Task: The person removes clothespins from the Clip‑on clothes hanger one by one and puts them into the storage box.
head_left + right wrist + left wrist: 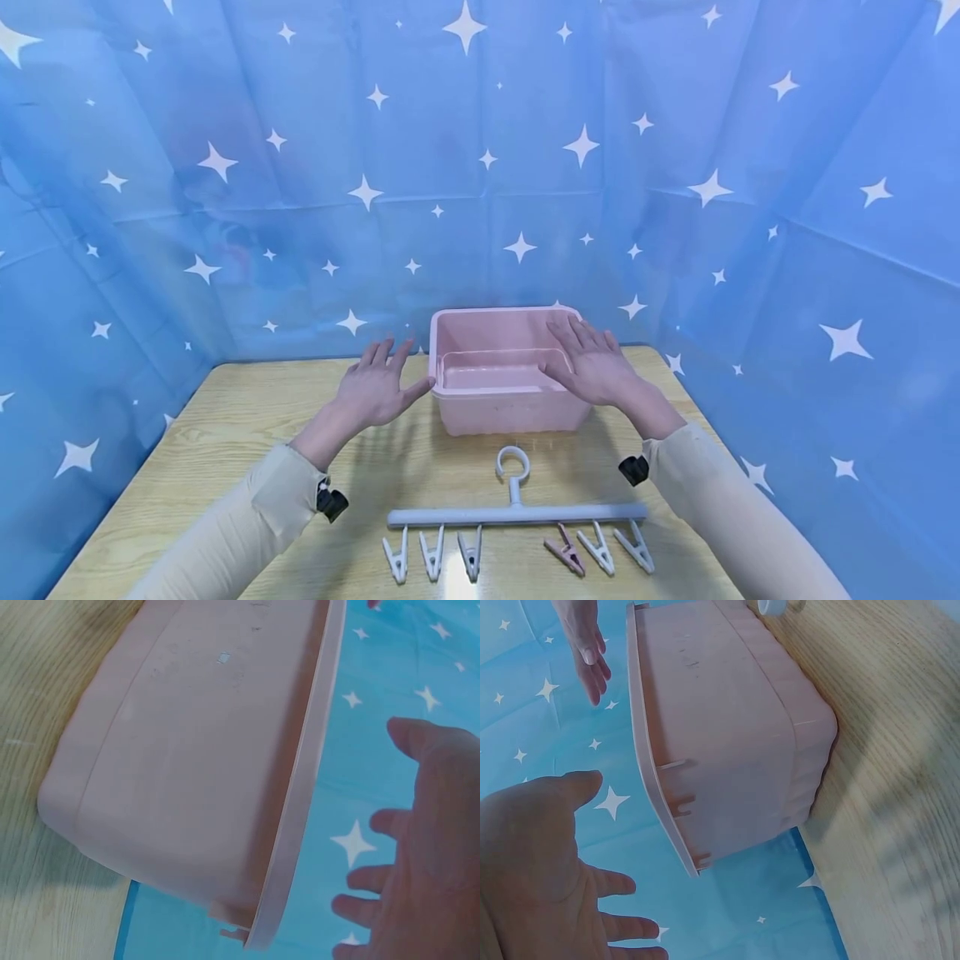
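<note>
Both splayed, your left grip (375, 390) and right grip (596, 368) hovered by a pink basin (510, 412) at the far desk edge (277, 369), hanger (517, 516) nearer.

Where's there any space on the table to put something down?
The biggest bare patch is on the left of the table, between the left sleeve and the starry curtain. Inside the pink basin looks bare too. It's crowded up front, where the hanger and its six clips lie.
</note>
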Motion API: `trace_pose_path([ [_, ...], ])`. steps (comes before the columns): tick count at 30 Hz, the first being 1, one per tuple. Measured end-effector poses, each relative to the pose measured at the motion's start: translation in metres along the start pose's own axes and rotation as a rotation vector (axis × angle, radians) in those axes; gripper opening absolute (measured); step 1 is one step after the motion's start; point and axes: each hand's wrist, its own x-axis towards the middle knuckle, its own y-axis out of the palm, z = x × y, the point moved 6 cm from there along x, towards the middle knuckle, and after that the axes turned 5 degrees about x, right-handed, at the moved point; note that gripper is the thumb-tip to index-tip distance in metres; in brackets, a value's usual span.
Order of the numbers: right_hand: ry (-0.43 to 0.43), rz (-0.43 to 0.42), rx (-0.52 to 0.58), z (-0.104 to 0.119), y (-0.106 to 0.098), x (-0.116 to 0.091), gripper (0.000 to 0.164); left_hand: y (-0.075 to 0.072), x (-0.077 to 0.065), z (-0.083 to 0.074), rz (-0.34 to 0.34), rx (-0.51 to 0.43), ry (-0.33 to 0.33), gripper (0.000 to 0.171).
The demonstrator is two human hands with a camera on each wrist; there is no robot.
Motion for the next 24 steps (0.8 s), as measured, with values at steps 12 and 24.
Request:
trace_pose_path([
  [12,-0.01,-0.003,-0.014,-0.001,0.0,-0.004,0.077,0.007,-0.002,0.003,0.026,0.046,-0.006,0.093],
  [24,-0.014,0.003,-0.02,0.001,0.001,-0.005,0.078,0.02,-0.004,0.006,0.104,0.059,-0.024,0.094],
])
